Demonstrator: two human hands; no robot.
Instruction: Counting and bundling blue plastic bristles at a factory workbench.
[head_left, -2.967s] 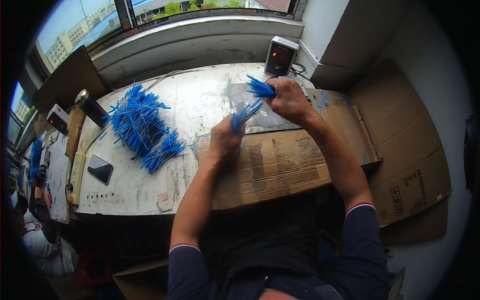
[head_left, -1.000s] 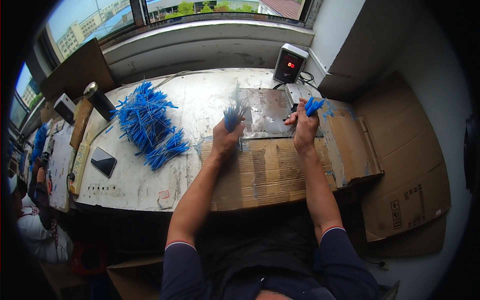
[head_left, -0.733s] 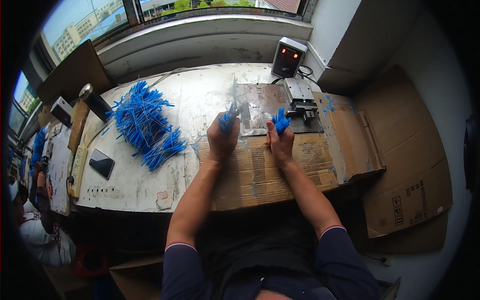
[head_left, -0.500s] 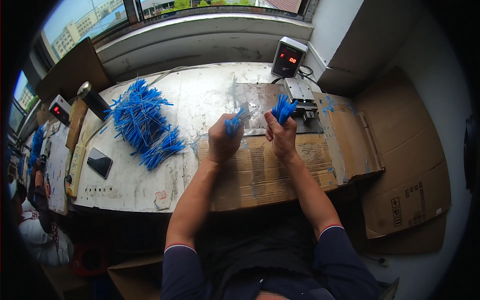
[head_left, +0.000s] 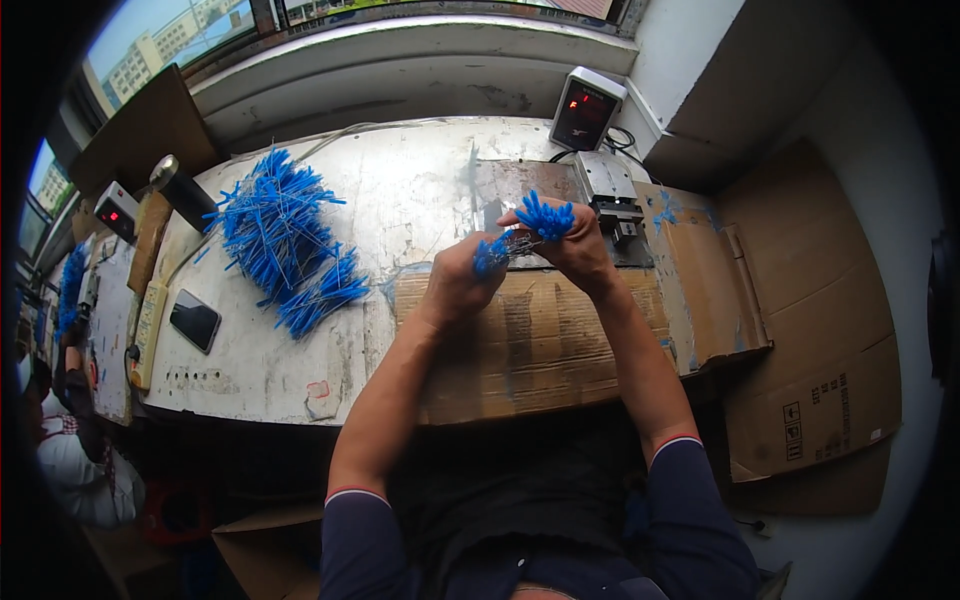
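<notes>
Both of my hands are raised over the near middle of the bench, closed and close together. In my left hand [head_left: 460, 280] is a bundle of blue-tipped wires [head_left: 490, 256], its blue ends showing above the fist. My right hand [head_left: 584, 256] grips another bundle of blue-tipped wires [head_left: 546, 217], whose blue ends fan out upward. Thin pale wire ends cross the gap between the fists. A big heap of the same blue-tipped wires [head_left: 280, 235] lies on the bench to the left.
Right of my hands sits a metal fixture [head_left: 608, 190], with a red-lit display box [head_left: 586, 110] behind it. Cardboard [head_left: 540, 345] covers the bench's near edge. At left are a phone [head_left: 195, 321], a power strip [head_left: 148, 335] and a flask [head_left: 183, 193]. A co-worker's arm [head_left: 78, 375] shows far left.
My hands have come closer together. The right hand has turned, tipping its bundle toward the left one, and its blue ends are more spread. The red display reads differently.
</notes>
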